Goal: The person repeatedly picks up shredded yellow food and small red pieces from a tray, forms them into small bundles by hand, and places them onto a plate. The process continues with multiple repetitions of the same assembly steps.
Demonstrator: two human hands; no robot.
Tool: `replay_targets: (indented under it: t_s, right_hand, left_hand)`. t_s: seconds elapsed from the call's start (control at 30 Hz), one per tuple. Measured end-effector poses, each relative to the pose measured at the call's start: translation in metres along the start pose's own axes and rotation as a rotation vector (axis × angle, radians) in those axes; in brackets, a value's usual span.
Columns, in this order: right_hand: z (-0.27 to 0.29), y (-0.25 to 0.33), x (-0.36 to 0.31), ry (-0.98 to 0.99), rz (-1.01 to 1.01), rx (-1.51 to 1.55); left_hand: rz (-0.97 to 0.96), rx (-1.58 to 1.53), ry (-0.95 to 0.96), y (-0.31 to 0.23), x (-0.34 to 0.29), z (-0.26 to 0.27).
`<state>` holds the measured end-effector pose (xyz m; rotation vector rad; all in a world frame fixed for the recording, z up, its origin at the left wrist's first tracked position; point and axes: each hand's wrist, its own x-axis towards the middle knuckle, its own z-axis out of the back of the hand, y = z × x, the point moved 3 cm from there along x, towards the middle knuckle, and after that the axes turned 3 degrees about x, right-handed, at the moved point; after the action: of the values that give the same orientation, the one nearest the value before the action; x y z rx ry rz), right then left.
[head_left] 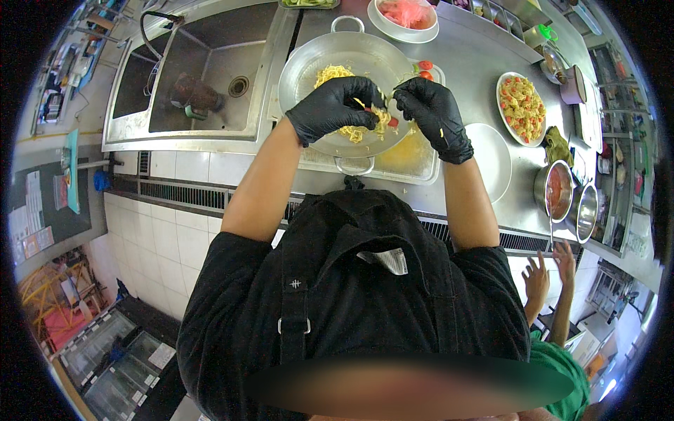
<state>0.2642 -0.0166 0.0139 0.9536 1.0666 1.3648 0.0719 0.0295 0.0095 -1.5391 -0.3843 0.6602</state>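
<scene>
My left hand (pixel 335 107), in a black glove, is closed on a small clump of yellow noodles (pixel 381 121) with a red piece (pixel 393 123) beside it. Close by, my right hand (pixel 432 116), also gloved in black, has its fingers pinched together; what they hold is too small to make out. Both hands are over a wide metal pan (pixel 309 67) with two loop handles. More noodles (pixel 333 73) lie in the pan, partly behind my left hand. Under its right side is a tray (pixel 414 175) with yellow liquid. Cut tomatoes (pixel 425 69) sit past my right hand.
A sink (pixel 210 126) is at left. A white plate (pixel 489 158) lies by my right forearm, with an oval plate of noodle bites (pixel 521 109) beyond. Metal pots (pixel 554 193) stand far right, near another person's hands (pixel 537 281). A bowl of pink food (pixel 406 14) is at the back.
</scene>
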Motion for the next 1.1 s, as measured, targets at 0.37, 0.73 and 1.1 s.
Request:
replay_targets:
  t_s: [0.37,0.73,1.1]
  right_hand:
    - [-0.019,0.005,-0.013,-0.107,-0.014,0.373]
    - [-0.033,-0.012,-0.020,-0.151,-0.050,0.654]
    - [-0.028,0.007,-0.029,-0.063,0.288,-0.234]
  left_hand:
    - [-0.024,-0.197,-0.422,0.033,0.008,-0.016]
    - [-0.173,-0.327,-0.514,0.025,0.004,-0.036]
    - [-0.343,0.263,-0.595,0.008,-0.004,-0.011]
